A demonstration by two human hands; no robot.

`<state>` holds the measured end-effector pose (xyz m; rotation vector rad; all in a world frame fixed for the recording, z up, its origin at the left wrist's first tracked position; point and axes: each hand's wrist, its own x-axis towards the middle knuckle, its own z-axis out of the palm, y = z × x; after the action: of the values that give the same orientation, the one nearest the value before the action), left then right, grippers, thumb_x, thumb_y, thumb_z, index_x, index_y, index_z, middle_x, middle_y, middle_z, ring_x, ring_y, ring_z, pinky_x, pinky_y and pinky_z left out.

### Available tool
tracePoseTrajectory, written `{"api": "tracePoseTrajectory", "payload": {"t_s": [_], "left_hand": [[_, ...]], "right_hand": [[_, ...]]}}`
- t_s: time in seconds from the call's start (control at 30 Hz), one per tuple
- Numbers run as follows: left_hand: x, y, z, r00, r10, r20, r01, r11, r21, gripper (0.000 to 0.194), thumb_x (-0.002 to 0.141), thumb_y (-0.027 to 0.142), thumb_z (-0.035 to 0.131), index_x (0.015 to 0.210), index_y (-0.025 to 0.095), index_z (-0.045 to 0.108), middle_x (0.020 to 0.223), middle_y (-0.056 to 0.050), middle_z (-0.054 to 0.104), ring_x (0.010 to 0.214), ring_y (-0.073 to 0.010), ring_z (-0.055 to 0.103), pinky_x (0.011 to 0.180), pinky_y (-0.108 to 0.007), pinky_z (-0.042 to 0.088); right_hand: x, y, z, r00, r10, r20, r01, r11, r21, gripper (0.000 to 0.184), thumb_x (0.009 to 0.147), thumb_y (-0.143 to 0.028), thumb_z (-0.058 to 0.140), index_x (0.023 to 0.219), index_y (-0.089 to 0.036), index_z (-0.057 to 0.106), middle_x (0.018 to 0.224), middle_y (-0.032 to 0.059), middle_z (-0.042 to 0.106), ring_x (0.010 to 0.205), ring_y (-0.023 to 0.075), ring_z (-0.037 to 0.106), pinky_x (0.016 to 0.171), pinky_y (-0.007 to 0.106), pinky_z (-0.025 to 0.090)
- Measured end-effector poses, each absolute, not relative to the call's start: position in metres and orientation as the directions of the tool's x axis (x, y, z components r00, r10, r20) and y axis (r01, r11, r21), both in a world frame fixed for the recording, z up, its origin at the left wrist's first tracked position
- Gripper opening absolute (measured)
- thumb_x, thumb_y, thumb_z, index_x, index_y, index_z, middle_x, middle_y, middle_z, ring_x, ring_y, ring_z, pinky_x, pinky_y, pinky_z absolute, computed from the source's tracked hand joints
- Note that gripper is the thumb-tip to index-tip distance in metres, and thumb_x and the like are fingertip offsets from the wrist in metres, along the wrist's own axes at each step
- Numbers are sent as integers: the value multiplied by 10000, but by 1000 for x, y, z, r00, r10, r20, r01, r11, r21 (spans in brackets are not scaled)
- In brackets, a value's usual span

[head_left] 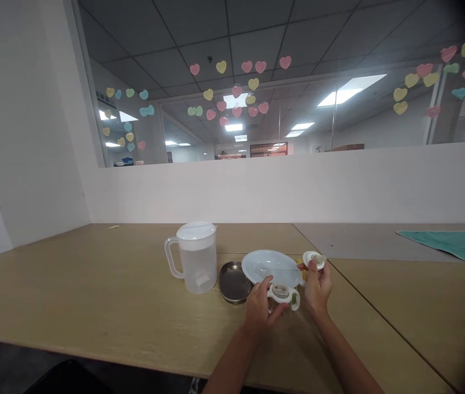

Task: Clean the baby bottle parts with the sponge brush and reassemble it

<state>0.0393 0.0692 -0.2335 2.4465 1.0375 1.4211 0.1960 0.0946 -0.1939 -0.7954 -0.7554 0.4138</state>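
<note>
My left hand (257, 306) is wrapped round a small bottle (280, 292) with a threaded neck and a white handled collar. The bottle's mouth faces up, uncovered, and its lower body is mostly hidden. Higher and to the right, my right hand (318, 287) grips a round white lid (313, 259) by its edge, apart from the bottle. Just behind my hands lies a pale blue oval dish (271, 261). A dark metal pan (234, 282) is left of the dish, close to my left fingers. Something yellow, partly hidden, shows beside the dish near my right hand.
Left of the pan stands a clear plastic pitcher (197, 262) with a white lid. A teal cloth (454, 246) lies at the far right of the wooden table (93, 306). Behind the table is a white wall (277, 191) below a window with heart-shaped notes.
</note>
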Motion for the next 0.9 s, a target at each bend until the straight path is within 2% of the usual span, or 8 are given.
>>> {"api": "tracePoseTrajectory", "payload": {"t_s": [0.17, 0.37, 0.47, 0.63, 0.73, 0.9], "left_hand": [[40, 69, -233, 319, 623, 714, 507, -749, 427, 610, 821, 458, 538, 1293, 119, 351, 1165, -154, 570, 1051, -255, 555, 909, -421, 449], [40, 70, -233, 322, 613, 721, 498, -758, 422, 602, 821, 458, 536, 1293, 130, 355, 1173, -152, 565, 1048, -254, 557, 904, -421, 450], [40, 71, -234, 316, 613, 724, 501, -756, 421, 609, 817, 454, 544, 1295, 127, 354, 1150, -147, 577, 1038, -253, 556, 901, -418, 452], [40, 71, -236, 321, 615, 720, 509, -753, 417, 621, 810, 460, 554, 1298, 132, 355, 1149, -141, 579, 1030, -258, 552, 895, -417, 451], [40, 71, -236, 323, 612, 722, 511, -755, 411, 617, 816, 467, 542, 1300, 133, 355, 1164, -144, 573, 1029, -260, 553, 896, -420, 449], [41, 69, -235, 320, 620, 717, 510, -750, 421, 613, 813, 468, 548, 1292, 132, 363, 1132, -138, 584, 1010, -254, 559, 879, -411, 459]], "right_hand": [[196, 97, -198, 643, 623, 445, -109, 650, -752, 478, 787, -558, 534, 1096, -195, 502, 754, 11, 600, 697, 154, 583, 640, 273, 463], [193, 97, -202, 617, 638, 461, -127, 659, -741, 498, 793, -538, 540, 1170, -219, 475, 933, 40, 592, 731, 142, 587, 675, 286, 474], [193, 95, -203, 616, 622, 483, -120, 681, -723, 505, 799, -524, 538, 1199, -227, 458, 947, 45, 588, 731, 141, 589, 666, 286, 477], [194, 97, -207, 613, 589, 527, -33, 686, -727, 538, 800, -515, 540, 1232, -212, 438, 964, 60, 595, 755, 158, 603, 703, 308, 474], [194, 100, -211, 578, 635, 512, 29, 612, -790, 551, 805, -530, 518, 1243, -207, 438, 995, 72, 607, 798, 184, 610, 733, 330, 464], [198, 101, -214, 510, 687, 518, 243, 463, -853, 539, 802, -578, 473, 1179, -196, 516, 1052, 87, 619, 927, 229, 570, 809, 347, 416]]}}
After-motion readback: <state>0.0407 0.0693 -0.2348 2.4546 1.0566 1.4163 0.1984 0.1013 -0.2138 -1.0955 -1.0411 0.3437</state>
